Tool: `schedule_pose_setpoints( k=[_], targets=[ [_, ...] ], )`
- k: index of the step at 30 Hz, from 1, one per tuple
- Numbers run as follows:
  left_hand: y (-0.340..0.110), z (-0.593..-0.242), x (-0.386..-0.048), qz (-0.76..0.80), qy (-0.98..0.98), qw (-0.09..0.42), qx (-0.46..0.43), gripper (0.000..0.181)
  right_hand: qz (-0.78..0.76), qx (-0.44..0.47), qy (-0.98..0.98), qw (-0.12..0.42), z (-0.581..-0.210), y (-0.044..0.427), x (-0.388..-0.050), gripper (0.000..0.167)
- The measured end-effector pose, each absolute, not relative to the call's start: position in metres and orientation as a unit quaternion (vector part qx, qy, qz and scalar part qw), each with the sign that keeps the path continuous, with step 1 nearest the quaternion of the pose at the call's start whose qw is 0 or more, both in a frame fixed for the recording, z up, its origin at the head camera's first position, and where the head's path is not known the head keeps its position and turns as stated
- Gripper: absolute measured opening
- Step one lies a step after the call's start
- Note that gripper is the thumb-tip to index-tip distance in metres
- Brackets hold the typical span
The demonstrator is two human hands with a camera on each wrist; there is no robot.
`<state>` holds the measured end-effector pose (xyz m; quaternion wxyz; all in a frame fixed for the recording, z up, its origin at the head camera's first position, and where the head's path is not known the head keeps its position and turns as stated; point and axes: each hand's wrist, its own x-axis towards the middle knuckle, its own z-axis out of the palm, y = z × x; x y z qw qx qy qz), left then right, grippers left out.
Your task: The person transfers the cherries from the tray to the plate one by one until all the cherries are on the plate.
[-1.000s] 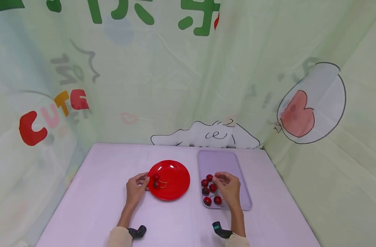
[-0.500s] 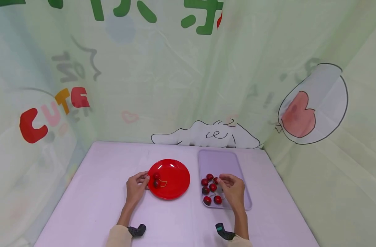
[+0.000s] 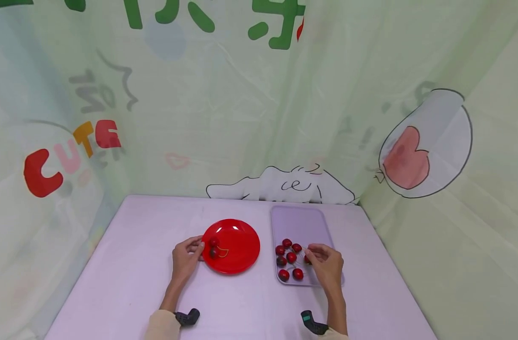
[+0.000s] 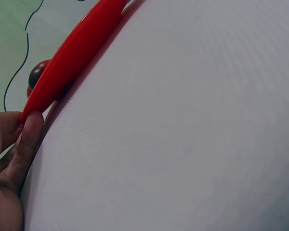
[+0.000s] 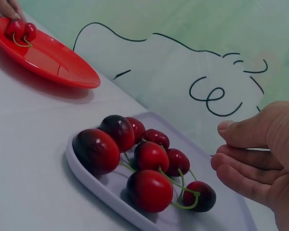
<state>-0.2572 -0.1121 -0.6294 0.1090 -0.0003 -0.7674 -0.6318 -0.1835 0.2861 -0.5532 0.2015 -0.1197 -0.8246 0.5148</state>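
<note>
Fingers (image 4: 25, 144) of the left hand (image 3: 185, 259) pinch the left edge of the red plate (image 3: 239, 252), while those of the right hand (image 3: 328, 265) are slightly bent, with a gap between thumb and fingertips, holding nothing. On the pale surface (image 3: 242, 311) lies the lilac tray (image 3: 299, 222), and to its left, apart from it, is the smaller plate. Eight dark red cherries (image 5: 149, 191) lie together in the near part of the tray, one just beside the right hand, and two cherries (image 3: 214, 247) with joined thin stems (image 3: 224, 253) rest on the plate near the left hand.
</note>
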Motion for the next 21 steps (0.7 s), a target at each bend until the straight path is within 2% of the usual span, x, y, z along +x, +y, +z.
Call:
schedule_pose_setpoints(
  k=[7,21],
  targets=[
    [-0.114,-0.630,-0.254,-0.635,-0.765,0.104,0.003,0.031,0.486,-0.148,-0.842,0.179,-0.568,0.292,-0.177,0.017],
    [-0.112,-0.628,-0.257,-0.628,-0.773,0.091,0.011,0.032,0.469,-0.159,-0.850,0.181,-0.578,0.301,-0.171,0.013]
  ],
)
